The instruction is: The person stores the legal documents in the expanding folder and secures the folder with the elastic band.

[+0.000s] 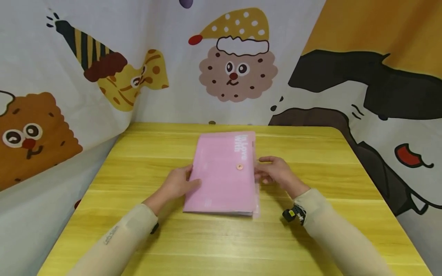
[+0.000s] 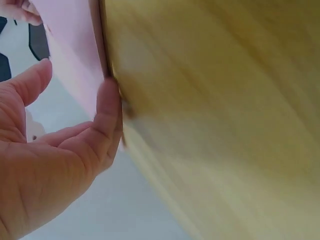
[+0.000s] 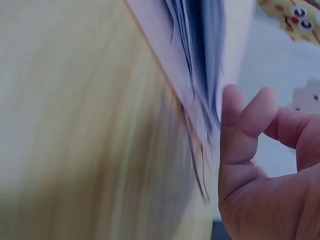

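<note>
A pink folder [image 1: 224,172] with a round snap [image 1: 239,166] and white lettering lies flat in the middle of the yellow wooden table [image 1: 328,161]. My left hand [image 1: 177,184] rests against its left edge, thumb on the cover. In the left wrist view a fingertip [image 2: 107,107] presses the folder's [image 2: 75,65] edge where it meets the table [image 2: 225,125]. My right hand [image 1: 276,174] touches the right edge with loosely bent fingers. The right wrist view shows my right hand's fingertips [image 3: 232,115] against the folder's [image 3: 150,20] open side, where several sheets show.
Cartoon-printed cloth [image 1: 235,65] hangs close around the table on the left, back and right. A small black device [image 1: 293,214] sits on my right wrist. Bare tabletop lies in front of and beside the folder.
</note>
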### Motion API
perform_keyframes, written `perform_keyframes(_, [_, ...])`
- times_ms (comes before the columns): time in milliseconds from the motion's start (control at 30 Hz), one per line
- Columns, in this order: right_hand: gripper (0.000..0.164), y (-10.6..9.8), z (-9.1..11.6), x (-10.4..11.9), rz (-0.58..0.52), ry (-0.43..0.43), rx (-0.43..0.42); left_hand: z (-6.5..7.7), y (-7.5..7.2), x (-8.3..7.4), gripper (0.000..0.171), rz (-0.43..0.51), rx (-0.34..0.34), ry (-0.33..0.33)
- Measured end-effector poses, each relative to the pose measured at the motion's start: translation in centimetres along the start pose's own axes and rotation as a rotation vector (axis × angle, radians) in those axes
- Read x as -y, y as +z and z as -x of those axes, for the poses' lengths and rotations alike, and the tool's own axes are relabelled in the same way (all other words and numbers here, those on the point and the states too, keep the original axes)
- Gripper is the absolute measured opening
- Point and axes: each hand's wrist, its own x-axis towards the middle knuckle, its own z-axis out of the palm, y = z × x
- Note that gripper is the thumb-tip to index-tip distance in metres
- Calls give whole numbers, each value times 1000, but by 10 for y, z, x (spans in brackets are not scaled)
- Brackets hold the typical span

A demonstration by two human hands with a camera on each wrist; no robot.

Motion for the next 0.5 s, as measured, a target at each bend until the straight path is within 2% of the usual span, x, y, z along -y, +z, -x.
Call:
perform_keyframes(133, [64, -32, 5, -6, 25, -37, -59, 1, 5, -13, 78, -117, 4, 79])
perform_keyframes(233, [66, -52, 7, -12, 4, -49, -86, -7, 8, -22, 80, -289, -4, 218])
perform_keyframes(367, [71, -63, 6, -18, -62, -42, -26, -26, 15, -36, 89, -493, 38, 360])
perform_keyframes(500, [73, -61, 4, -21, -116, -15, 32, -43, 28, -51, 102, -592, 102, 389])
